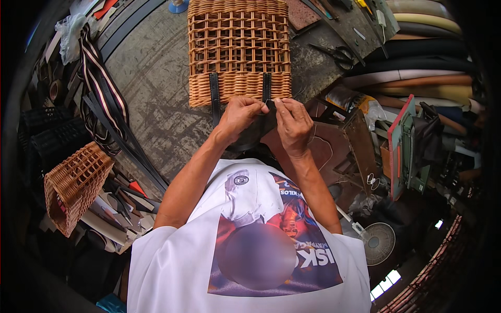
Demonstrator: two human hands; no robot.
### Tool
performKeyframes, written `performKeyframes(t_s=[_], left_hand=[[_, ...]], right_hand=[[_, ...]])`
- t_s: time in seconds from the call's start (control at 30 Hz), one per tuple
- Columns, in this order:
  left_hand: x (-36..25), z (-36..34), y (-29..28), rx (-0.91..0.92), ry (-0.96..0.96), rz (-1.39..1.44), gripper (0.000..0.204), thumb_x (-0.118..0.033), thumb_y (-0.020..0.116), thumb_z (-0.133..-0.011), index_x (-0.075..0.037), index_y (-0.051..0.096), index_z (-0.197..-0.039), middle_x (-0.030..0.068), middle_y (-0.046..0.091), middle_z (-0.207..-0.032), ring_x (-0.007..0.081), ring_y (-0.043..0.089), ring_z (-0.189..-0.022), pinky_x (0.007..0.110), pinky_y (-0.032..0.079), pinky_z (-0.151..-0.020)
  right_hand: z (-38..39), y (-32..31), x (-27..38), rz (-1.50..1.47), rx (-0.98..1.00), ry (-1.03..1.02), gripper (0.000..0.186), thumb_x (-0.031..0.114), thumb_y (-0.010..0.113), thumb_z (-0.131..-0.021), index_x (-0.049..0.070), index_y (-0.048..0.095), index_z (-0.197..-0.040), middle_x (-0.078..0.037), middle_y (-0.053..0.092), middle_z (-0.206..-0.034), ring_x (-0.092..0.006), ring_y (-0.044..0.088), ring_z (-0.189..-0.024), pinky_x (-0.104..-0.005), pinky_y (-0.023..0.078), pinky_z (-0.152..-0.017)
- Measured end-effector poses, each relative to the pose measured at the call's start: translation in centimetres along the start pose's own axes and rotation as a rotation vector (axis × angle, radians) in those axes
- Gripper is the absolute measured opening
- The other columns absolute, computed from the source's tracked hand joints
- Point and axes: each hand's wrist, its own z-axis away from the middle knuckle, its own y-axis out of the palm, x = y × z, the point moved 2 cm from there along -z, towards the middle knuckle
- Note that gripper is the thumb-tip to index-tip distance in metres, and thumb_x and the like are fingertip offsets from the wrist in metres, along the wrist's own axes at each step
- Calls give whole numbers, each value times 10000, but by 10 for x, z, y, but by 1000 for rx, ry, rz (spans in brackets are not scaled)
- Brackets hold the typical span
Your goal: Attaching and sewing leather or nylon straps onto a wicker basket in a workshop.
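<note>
A woven wicker basket [239, 86] lies on the worktable in front of me, its open lattice facing up. Two black leather straps with pale stitching cross its near edge: the left strap [214, 94] and the right strap [266, 85]. My left hand [242, 116] is closed in a pinch just left of the right strap's lower part. Opposite it, my right hand [294, 121] pinches too, fingertips close to the left ones. A fine pale thread shows between the fingertips, and a loose length of thread [330, 143] hangs past my right wrist. Whether a needle is there cannot be seen.
Black-handled scissors [342, 56] lie on the worktable [151, 78] right of the basket. Long black straps [122, 133] hang at the left, above another wicker basket [75, 185]. Rolled materials [417, 78] are stacked at right; a fan [377, 243] stands lower right.
</note>
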Motion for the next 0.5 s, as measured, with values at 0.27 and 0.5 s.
performKeyframes(t_s=[0.27, 0.5], left_hand=[[-2, 1, 0, 7, -2, -12, 180, -85, 537, -895, -12, 699, -864, -63, 536, -621, -10, 341, -452, 155, 216, -400], [-3, 2, 1, -3, 1, -18, 180, -87, 539, -892, -21, 703, -858, -61, 552, -630, -10, 354, -456, 155, 225, -405]], right_hand=[[-1, 2, -1, 10, 6, -7, 259, -18, 681, -753, 15, 689, -1010, -73, 603, -837, -245, 645, -849, -352, 529, -729], [0, 3, -3, 27, 4, -11, 261, -11, 678, -759, 18, 688, -1018, -76, 608, -847, -244, 645, -863, -355, 528, -733]])
